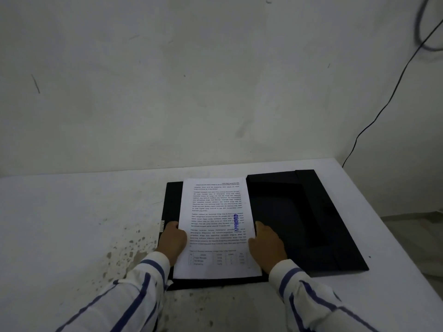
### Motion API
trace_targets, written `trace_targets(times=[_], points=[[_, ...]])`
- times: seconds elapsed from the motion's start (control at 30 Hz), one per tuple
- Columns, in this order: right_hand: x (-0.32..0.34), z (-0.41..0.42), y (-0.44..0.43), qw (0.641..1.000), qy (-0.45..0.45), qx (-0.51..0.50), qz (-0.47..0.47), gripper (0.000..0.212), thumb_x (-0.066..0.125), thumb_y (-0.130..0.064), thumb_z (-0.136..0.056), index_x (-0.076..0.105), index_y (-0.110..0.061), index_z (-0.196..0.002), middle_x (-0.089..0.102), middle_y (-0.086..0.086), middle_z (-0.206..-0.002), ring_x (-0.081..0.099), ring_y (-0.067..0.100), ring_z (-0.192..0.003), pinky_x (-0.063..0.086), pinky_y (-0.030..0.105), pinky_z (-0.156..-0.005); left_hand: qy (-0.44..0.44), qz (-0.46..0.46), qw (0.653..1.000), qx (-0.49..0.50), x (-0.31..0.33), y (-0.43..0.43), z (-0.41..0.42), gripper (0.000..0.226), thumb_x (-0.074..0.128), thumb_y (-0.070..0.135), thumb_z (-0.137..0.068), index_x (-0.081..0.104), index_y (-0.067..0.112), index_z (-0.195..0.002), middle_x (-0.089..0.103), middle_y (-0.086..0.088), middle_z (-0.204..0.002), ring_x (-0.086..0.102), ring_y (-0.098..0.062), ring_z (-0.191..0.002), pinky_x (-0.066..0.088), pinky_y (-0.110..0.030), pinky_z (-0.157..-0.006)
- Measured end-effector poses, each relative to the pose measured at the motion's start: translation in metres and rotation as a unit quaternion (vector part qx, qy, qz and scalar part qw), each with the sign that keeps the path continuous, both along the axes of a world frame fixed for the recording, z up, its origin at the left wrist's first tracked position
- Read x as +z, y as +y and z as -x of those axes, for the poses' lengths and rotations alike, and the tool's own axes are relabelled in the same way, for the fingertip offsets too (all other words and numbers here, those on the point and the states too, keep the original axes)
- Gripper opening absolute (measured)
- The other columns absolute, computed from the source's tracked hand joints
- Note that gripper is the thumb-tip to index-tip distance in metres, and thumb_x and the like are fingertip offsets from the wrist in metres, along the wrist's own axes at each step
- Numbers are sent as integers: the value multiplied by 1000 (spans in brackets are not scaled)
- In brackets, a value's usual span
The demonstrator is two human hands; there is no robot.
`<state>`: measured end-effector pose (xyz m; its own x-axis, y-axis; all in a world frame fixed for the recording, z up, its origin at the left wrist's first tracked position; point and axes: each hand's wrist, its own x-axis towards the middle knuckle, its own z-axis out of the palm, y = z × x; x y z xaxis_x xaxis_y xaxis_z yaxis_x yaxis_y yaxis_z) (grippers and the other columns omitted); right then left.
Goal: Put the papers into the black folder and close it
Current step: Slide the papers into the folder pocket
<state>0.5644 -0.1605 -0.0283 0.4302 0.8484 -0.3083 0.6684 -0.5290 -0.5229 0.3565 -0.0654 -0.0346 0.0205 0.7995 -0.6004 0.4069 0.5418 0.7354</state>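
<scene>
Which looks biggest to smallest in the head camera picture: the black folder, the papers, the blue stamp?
1. Black folder, lying open
2. Papers, held by both hands over the folder's left half
3. Blue stamp printed on the papers, by far the smallest

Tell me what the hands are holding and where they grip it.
Both hold the papers over the open black folder: left hand on the left long edge, right hand on the right long edge, both toward the near end.
</scene>
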Motion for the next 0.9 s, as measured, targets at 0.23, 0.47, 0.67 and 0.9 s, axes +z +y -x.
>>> trace_targets(times=[0.23, 0.47, 0.67, 0.9], points=[[0, -38, -47, 985, -158, 31, -55, 41, 56, -33, -89, 52, -12, -124, 62, 9, -116, 57, 25, -105, 46, 41, -92, 14, -34, 999, -18, 0, -3, 9, 55, 33, -7, -85, 59, 13, -129, 68, -15, -114, 63, -33, -100, 55, -34, -77], [-19, -60, -82, 975, -211, 4, -70, 74, 12, -59, -91, 67, -11, -100, 71, 11, -103, 63, 32, -105, 47, 53, -90, -18, -54, 998, -13, 2, -10, 5, 57, 32, -12, -87, 57, 11, -132, 65, -12, -110, 58, -24, -90, 49, -27, -71], [-26, -62, -83, 978, -201, 2, -64, 83, 1, -60, -90, 67, -12, -102, 71, 11, -105, 61, 32, -109, 42, 53, -97, -16, -48, 999, -15, -4, -12, 4, 58, 33, -12, -86, 58, 14, -132, 65, -9, -106, 61, -29, -98, 50, -34, -85], [-23, -61, -82, 978, -199, 4, -64, 82, -1, -60, -89, 65, -14, -104, 71, 7, -105, 60, 29, -111, 41, 51, -99, -36, -48, 998, -15, -1, -18, 0, 58, 31, -13, -87, 56, 11, -134, 66, -11, -110, 61, -24, -88, 50, -25, -68]])
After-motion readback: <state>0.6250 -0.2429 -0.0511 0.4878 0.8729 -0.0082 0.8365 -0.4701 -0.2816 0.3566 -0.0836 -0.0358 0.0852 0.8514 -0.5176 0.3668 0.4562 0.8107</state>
